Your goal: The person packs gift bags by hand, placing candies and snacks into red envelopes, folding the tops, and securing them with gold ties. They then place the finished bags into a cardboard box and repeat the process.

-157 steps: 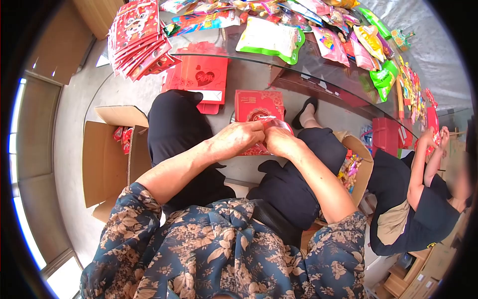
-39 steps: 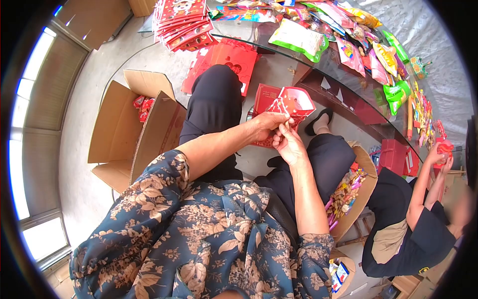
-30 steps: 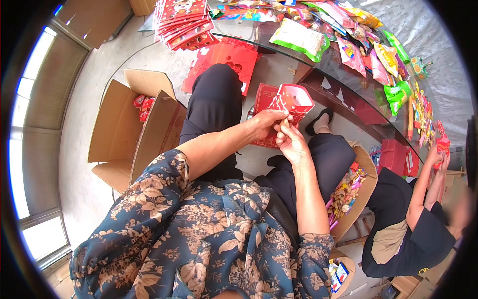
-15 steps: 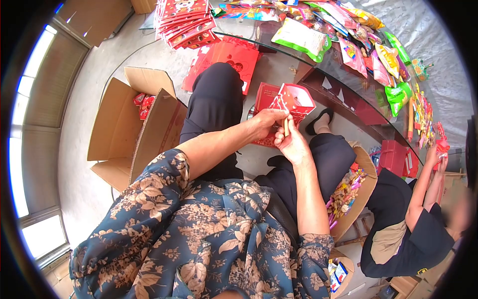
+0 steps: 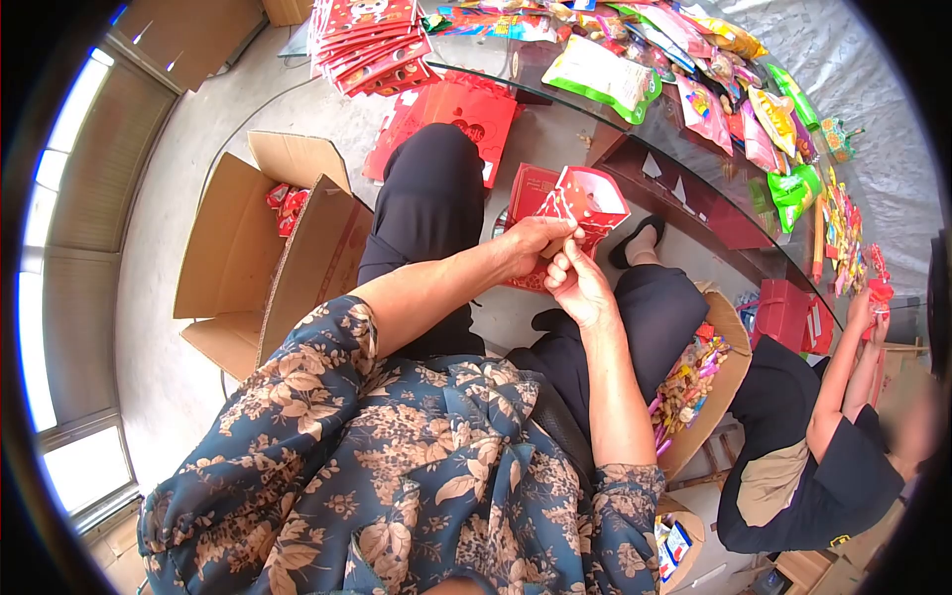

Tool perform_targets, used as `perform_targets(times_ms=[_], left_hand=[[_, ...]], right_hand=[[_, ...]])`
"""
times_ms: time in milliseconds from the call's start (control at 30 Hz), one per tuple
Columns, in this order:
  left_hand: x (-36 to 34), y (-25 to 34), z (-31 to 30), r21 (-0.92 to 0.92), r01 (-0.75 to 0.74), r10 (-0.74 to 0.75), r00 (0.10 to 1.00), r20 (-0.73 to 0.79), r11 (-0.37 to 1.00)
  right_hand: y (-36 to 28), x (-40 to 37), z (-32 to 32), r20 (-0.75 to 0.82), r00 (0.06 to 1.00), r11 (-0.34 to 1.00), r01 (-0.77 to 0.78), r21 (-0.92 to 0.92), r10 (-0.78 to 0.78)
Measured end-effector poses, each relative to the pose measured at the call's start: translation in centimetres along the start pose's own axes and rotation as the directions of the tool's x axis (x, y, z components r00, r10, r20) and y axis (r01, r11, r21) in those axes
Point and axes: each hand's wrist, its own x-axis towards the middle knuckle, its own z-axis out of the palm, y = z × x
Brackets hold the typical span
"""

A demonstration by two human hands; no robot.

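Note:
Between my knees is a red printed paper box (image 5: 592, 198) with its top open and white inside. My left hand (image 5: 536, 244) is closed at the near edge of this box, thumb and fingers pinched on it. Close to its right, my right hand (image 5: 581, 286) has thumb and index finger pinched near the left fingertips. Whatever the right fingers hold is too small to name. Red printed card shows below and left of the box, partly covered by my hands.
An open cardboard box (image 5: 223, 248) with red packets stands left. A carton of wrapped sweets (image 5: 694, 382) is by my right knee. Snack bags (image 5: 607, 79) and stacked red cards (image 5: 367, 45) lie on the glass table (image 5: 555, 99). A co-worker (image 5: 793, 456) sits right.
My right hand's fingers have closed and shifted slightly beside the left fingertips. The small tan piece seen upright between them earlier is now mostly hidden.

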Motion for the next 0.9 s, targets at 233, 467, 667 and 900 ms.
perform_targets(times_ms=[233, 467, 667, 900], left_hand=[[-0.3, 0.2, 0.5, -0.044, 0.020, -0.021, 1.000, -0.013, 0.999], [0.3, 0.0, -0.5, -0.066, 0.057, -0.052, 0.997, 0.064, 0.996], [1.1, -0.5, -1.4, -0.026, 0.084, -0.084, 0.996, 0.007, 0.996], [0.3, 0.0, -1.1, -0.070, 0.105, -0.103, 0.994, 0.035, 0.992]], right_hand=[[0.0, -0.1, 0.3, -0.106, 0.994, 0.998, -0.007, -0.065, 0.001], [0.2, 0.2, -0.7, -0.034, 0.999, 0.998, -0.013, -0.062, 0.011], [0.5, 0.3, -0.3, -0.082, 0.997, 0.996, -0.017, -0.087, 0.010], [0.2, -0.5, 0.4, -0.099, 0.993, 0.923, 0.014, -0.385, -0.057]])
